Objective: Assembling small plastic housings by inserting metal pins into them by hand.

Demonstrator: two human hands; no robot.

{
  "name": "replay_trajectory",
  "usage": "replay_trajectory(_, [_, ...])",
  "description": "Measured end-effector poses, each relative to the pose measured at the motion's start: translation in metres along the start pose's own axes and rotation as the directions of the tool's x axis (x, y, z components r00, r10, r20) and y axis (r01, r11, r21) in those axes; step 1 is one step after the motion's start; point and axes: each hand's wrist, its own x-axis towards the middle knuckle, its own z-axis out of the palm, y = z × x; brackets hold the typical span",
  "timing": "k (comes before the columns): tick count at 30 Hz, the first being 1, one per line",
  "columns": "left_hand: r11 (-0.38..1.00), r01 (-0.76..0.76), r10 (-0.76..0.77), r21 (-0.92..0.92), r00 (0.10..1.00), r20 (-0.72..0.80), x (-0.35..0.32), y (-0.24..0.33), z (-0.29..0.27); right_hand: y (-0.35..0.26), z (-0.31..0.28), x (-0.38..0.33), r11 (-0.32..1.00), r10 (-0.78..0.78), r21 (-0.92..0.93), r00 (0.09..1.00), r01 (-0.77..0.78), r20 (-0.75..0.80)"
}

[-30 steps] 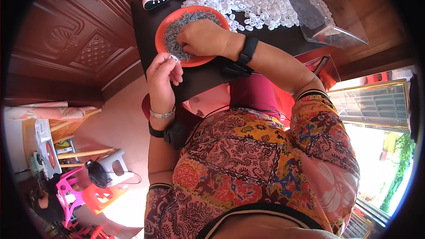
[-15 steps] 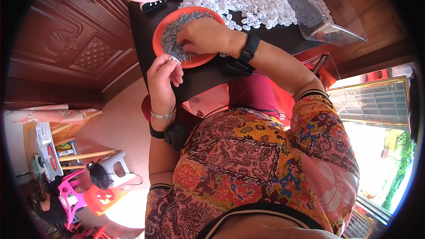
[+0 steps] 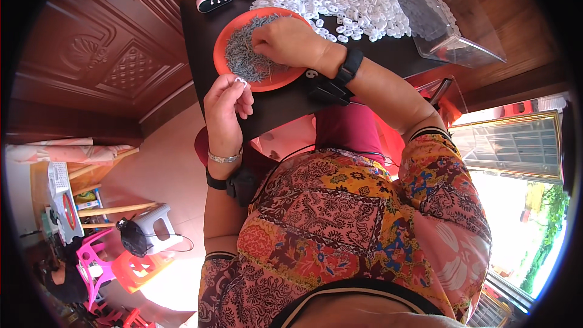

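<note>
Your left hand (image 3: pixel 225 106) pinches one white piece (image 3: pixel 241 81) beside the near-left rim of one orange bowl (image 3: pixel 284 79). The bowl holds countless small grey pieces (image 3: pixel 240 54); your right hand (image 3: pixel 293 42) curls over them, its grip indeterminable. One white heap (image 3: pixel 352 0) lies far right; dark tabletop (image 3: pixel 392 54) shows between heap and near edge.

Fisheye head cam sat above the near side of the orange bowl (image 3: pixel 220 51), fairly close, facing down; outer edges seemed kinda warped.
</note>
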Motion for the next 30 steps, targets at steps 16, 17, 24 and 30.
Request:
replay_trajectory(16, [0.998, -0.051, 0.052, -0.037, 0.998, 0.03, 0.013, 0.006, 0.017, 0.008, -0.01, -0.013, 0.679, 0.283, 0.682, 0.954, -0.271, 0.097])
replay_trajectory(17, [0.996, -0.063, 0.063, -0.055, 0.998, -0.002, 0.014, 0.006, 0.015, 0.008, -0.012, -0.014, 0.677, 0.286, 0.683, 0.953, -0.273, 0.097])
replay_trajectory(24, [0.997, -0.056, 0.054, -0.058, 0.998, -0.04, 0.013, 0.002, 0.001, 0.009, -0.029, -0.023, 0.995, 0.096, 0.012, 0.983, -0.099, 0.156])
replay_trajectory(30, [0.995, -0.038, 0.035, -0.088, 0.999, -0.032, 0.011, -0.002, 0.002, 0.006, -0.011, -0.021, 0.987, 0.014, -0.162, 0.981, 0.018, 0.196])
